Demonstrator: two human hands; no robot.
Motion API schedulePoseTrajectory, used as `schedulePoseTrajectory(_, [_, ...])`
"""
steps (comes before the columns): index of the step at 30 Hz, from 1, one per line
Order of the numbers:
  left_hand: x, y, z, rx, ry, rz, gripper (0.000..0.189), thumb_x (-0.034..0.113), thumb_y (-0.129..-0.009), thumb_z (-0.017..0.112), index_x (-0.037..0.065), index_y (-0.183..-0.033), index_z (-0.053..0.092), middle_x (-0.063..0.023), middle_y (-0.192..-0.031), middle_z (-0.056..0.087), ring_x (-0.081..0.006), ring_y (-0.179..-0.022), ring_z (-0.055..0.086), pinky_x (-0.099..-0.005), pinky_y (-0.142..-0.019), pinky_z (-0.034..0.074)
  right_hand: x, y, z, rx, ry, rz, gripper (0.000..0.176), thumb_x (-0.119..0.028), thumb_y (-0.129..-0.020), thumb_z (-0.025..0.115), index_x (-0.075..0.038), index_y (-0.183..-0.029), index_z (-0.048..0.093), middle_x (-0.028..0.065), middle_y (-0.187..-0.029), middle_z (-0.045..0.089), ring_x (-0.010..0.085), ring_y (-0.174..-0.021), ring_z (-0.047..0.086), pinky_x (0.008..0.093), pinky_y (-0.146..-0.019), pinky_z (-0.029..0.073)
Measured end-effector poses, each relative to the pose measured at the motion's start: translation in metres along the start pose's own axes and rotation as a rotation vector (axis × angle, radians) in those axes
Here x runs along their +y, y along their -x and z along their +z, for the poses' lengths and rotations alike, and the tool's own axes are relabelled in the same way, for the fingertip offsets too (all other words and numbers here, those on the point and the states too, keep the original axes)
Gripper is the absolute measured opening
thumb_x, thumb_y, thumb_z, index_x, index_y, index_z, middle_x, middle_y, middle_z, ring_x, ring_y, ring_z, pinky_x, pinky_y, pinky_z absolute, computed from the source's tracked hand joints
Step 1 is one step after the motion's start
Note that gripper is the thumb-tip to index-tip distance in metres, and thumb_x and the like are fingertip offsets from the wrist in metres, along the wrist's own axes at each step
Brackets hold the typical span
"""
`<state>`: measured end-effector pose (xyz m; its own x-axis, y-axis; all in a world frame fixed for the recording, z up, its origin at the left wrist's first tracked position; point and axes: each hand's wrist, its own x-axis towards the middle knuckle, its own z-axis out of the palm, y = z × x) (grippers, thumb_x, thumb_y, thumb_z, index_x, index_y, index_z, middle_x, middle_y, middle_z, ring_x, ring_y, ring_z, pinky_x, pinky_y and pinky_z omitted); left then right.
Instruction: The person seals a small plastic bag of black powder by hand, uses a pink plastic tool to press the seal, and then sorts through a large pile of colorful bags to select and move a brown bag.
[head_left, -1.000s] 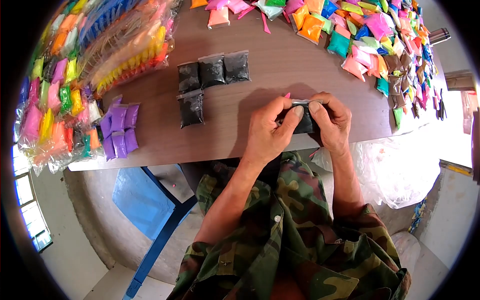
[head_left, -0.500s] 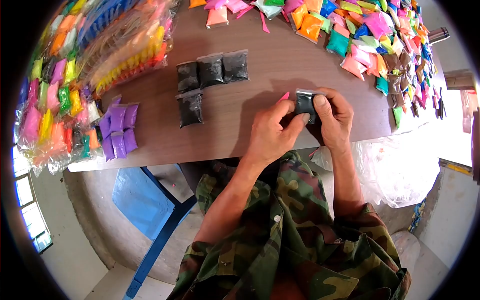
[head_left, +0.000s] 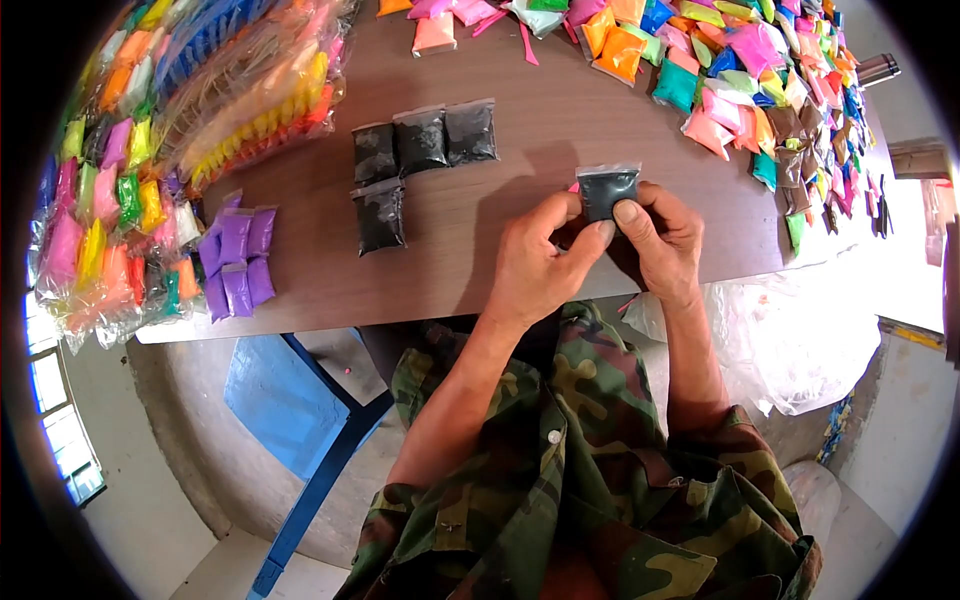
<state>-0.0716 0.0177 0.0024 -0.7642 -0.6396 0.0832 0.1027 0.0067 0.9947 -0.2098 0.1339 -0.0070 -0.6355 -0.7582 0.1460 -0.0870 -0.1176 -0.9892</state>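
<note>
- With the left hand (head_left: 540, 265), gripping a small black packet (head_left: 607, 190) at its lower left part; thumb tip pressed on the front, other fingers curled behind.
- With the right hand (head_left: 662, 245), gripping the same packet at its lower right part; thumb flat on the front face, fingers closed behind it.
- Held upright between the two hands, clear sealed strip at the top, over the near part of the brown table (head_left: 520, 150), close to its front edge; touching the wood or not, impossible to tell.
- Just beside the left fingers, a small pink tip (head_left: 574, 187), mostly hidden; impossible to say what it is.
- Farther left on the table, well apart from the hands, four more black packets (head_left: 420, 140): three side by side in a row, touching one another, and one below the leftmost of them, just beside the row.
- Near the left front corner of the table, a small cluster of purple packets (head_left: 238, 262), lying close together.
- Along the left side, big clear bags (head_left: 110, 190) full of packets in many colours: pink, yellow, green, orange.
- At the far right corner, a loose heap of coloured packets (head_left: 740, 70), orange, pink, teal and brown, spread along the right edge.
- Below the table on the right, a white plastic bag (head_left: 800, 340), near the right forearm.
- Under the table on the left, a blue frame (head_left: 310, 450) over a pale floor.
- At the bottom, chest and upper arms in a camouflage shirt (head_left: 580, 480); forearms bare.
</note>
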Motion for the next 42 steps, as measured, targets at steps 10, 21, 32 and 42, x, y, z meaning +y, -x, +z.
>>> schedulePoseTrajectory(10, [0.002,0.000,0.001,-0.050,-0.053,0.017,0.015,0.005,-0.098,0.077,-0.003,-0.110,0.073,-0.0060,-0.094,0.078,-0.0069,-0.087,0.069,-0.0267,-0.076,0.056,-0.004,-0.001,0.001,-0.029,-0.065,0.033,0.022,-0.019,-0.106,0.075,0.003,-0.109,0.074,-0.0025,-0.092,0.068,0.0044,-0.084,0.057,0.0236,-0.072,0.048])
schedulePoseTrajectory(21, [-0.001,0.000,0.001,-0.019,-0.056,0.021,0.016,0.008,-0.096,0.078,-0.004,-0.105,0.072,-0.0097,-0.085,0.077,-0.0088,-0.077,0.068,-0.0294,-0.070,0.057,-0.004,-0.001,-0.001,-0.002,-0.085,0.004,0.020,-0.017,-0.107,0.073,0.003,-0.108,0.076,-0.0034,-0.091,0.066,0.0050,-0.082,0.054,0.0245,-0.071,0.045])
schedulePoseTrajectory(32, [0.006,0.000,0.001,0.008,-0.052,0.024,0.018,0.007,-0.096,0.077,-0.004,-0.109,0.073,-0.0082,-0.087,0.077,-0.0092,-0.078,0.070,-0.0290,-0.072,0.057,-0.005,-0.002,0.003,0.007,0.030,-0.046,0.027,-0.023,-0.110,0.070,0.003,-0.108,0.075,-0.0035,-0.086,0.062,0.0051,-0.078,0.050,0.0247,-0.067,0.041])
schedulePoseTrajectory(42, [0.005,0.001,0.005,0.035,-0.137,0.059,0.019,0.014,-0.100,0.076,-0.002,-0.110,0.073,-0.0092,-0.086,0.075,-0.0128,-0.074,0.070,-0.0305,-0.070,0.057,-0.002,-0.003,-0.001,0.025,0.013,-0.129,0.021,-0.016,-0.107,0.072,0.004,-0.101,0.076,-0.0033,-0.084,0.064,0.0051,-0.077,0.052,0.0260,-0.066,0.041])
